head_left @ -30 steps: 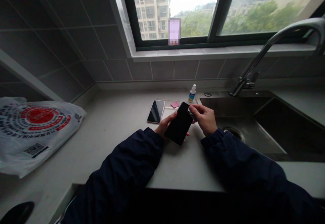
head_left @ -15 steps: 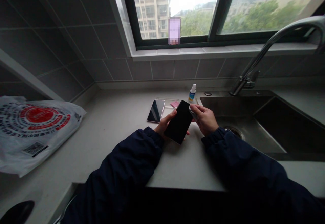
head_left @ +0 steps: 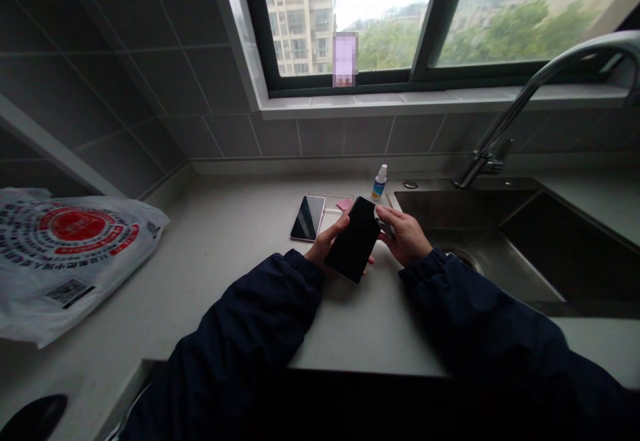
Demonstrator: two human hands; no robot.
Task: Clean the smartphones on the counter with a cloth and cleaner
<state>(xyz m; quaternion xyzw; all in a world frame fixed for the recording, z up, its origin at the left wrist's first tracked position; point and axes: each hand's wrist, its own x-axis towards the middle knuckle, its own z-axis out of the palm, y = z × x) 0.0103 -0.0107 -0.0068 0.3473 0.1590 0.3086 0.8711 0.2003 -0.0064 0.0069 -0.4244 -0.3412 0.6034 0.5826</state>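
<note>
My left hand (head_left: 327,244) is closed around a black smartphone (head_left: 354,238), thumb along its left edge and fingertips showing past its right edge. The phone is tilted, its dark screen towards me, above the counter. At its upper right edge my right hand (head_left: 407,234) pinches a small greyish cloth (head_left: 385,225), mostly hidden by the fingers. Just left of the held phone, a second smartphone (head_left: 307,218) with a light frame lies on the counter. Behind them are a pink piece (head_left: 344,204), a clear phone case (head_left: 333,210) and a small white-capped bottle (head_left: 379,182) with a blue label.
To the right, a steel sink (head_left: 530,274) is set into the pale counter (head_left: 230,214), with a curved faucet (head_left: 515,104) over it. A printed plastic bag (head_left: 75,254) lies at the left. A window (head_left: 390,21) is in the wall behind.
My right hand and the cloth have shifted slightly right and down at the phone's upper right edge. My left hand keeps its hold on the phone.
</note>
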